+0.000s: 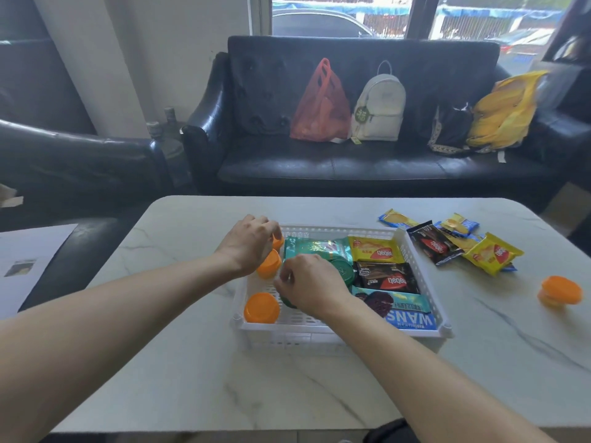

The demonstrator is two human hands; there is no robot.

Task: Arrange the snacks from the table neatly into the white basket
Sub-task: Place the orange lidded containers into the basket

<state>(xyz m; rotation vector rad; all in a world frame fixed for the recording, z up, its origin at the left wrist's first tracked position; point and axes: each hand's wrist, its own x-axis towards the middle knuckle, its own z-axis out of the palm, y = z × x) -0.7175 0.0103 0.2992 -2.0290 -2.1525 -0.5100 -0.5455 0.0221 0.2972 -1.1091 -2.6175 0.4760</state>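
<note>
While my left grip point(252, 243) pinches an orange cup point(277, 242) at the white basket's point(412, 251) far-left corner and my right grip point(311, 284) holds a green one point(287, 300), I judge I'm mid-packing; next come the packets point(463, 243) near the counter's point(192, 362) far-right corner.

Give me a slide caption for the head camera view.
Both hands arrange orange cups in the half-filled white basket; more snacks wait on the table.

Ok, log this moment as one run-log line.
left hand: on orange cup | right hand: on green cup | white basket: part filled | table: loose packets, orange cup
</note>
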